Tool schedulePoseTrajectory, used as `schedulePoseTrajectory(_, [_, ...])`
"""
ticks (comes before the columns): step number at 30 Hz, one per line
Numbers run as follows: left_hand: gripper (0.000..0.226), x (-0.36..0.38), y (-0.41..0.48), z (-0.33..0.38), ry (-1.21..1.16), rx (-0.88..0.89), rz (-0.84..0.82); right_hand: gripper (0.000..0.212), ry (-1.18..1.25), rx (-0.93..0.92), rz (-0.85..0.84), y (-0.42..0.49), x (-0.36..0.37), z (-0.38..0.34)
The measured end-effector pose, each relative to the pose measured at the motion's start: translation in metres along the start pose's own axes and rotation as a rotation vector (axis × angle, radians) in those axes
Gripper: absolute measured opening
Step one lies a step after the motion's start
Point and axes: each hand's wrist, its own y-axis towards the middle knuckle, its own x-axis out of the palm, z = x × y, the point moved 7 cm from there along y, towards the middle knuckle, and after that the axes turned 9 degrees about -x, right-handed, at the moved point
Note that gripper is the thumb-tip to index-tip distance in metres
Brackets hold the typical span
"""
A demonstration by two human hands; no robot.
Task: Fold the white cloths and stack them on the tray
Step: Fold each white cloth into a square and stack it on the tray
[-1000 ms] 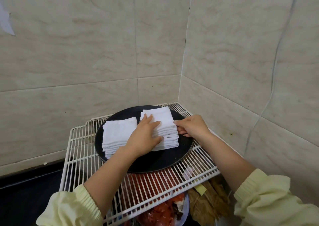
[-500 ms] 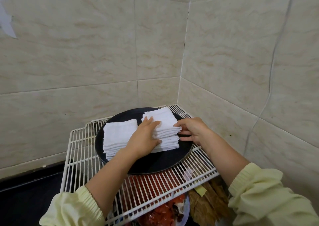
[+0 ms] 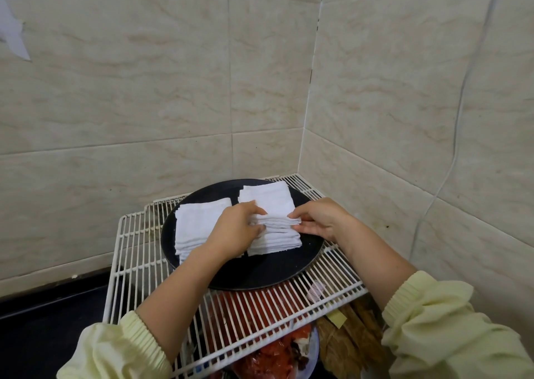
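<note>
Head view, the only one:
- Round black tray (image 3: pixel 274 271) sits on a white wire rack (image 3: pixel 135 248) pushed into the corner of a beige marbled tile wall (image 3: pixel 144 89).
- Two piles on the tray, side by side and about touching: left stack of folded white cloths (image 3: pixel 196 225) and right stack of folded white cloths (image 3: pixel 274 199). The right one is taller and sits slightly further back.
- Left hand (image 3: pixel 235 231) is on the left edge of the right stack. Fingers are curled over the top layers with the thumb tucked in at the side, pinching the upper cloths. Its wrist crosses over the near corner of the left stack.
- Right hand (image 3: pixel 320 219) is on the right edge of the same stack. Fingertips and thumb pinch the upper layers from the opposite side.
- The upper layers between the two hands look bunched and a bit raised off the lower ones. The lower cloths lie flat on the tray.
- Both forearms are bare, with pale yellow ribbed-cuff sleeves (image 3: pixel 433 321) pushed back.
- Under the rack: red crumpled plastic (image 3: pixel 274 358) and brown strips (image 3: pixel 355 341), can't tell what they are.
- A white paper scrap (image 3: pixel 11 31) is stuck to the wall, upper left.
</note>
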Motion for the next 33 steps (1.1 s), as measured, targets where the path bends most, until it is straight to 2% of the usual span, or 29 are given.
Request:
schedulePoseTrajectory(2, [0.028,-0.005,0.0,-0.001,-0.024,-0.005,0.021,0.028,-0.007,-0.005,0.0,-0.001,0.001,0.001])
schedulePoseTrajectory(6, [0.031,-0.003,-0.005,0.001,-0.028,-0.013,-0.008,0.027,-0.222,-0.054,0.063,0.0,-0.01,0.0])
schedulePoseTrajectory(13, [0.026,-0.01,-0.01,0.006,-0.048,0.004,0.046,0.024,-0.132,-0.071,0.012,-0.003,-0.003,-0.005])
schedulePoseTrajectory(18, [0.035,-0.003,-0.01,0.002,-0.008,-0.036,-0.042,0.016,-0.301,-0.098,0.077,-0.002,-0.013,-0.009])
schedulePoseTrajectory(20, [0.031,-0.011,-0.002,0.003,-0.031,-0.026,0.049,0.009,-0.297,-0.235,0.169,0.004,-0.015,-0.018])
schedulePoseTrajectory(22, [0.027,-0.02,0.009,0.005,-0.055,-0.002,0.144,0.009,-0.354,-0.474,0.233,0.007,-0.01,-0.035])
schedulePoseTrajectory(24, [0.035,-0.022,0.023,0.007,-0.024,0.023,0.135,0.01,-0.483,-0.667,0.17,0.005,0.005,-0.046])
schedulePoseTrajectory(26, [0.047,-0.014,0.032,0.006,0.088,0.017,0.019,0.025,-0.696,-0.777,0.041,0.006,0.024,-0.051])
schedulePoseTrajectory(29, [0.067,0.0,0.036,0.001,0.304,0.014,-0.135,0.038,-0.845,-0.755,-0.112,0.015,0.04,-0.046])
schedulePoseTrajectory(33, [0.079,0.012,0.032,-0.008,0.447,0.003,-0.22,0.043,-0.829,-0.613,-0.197,0.025,0.041,-0.038])
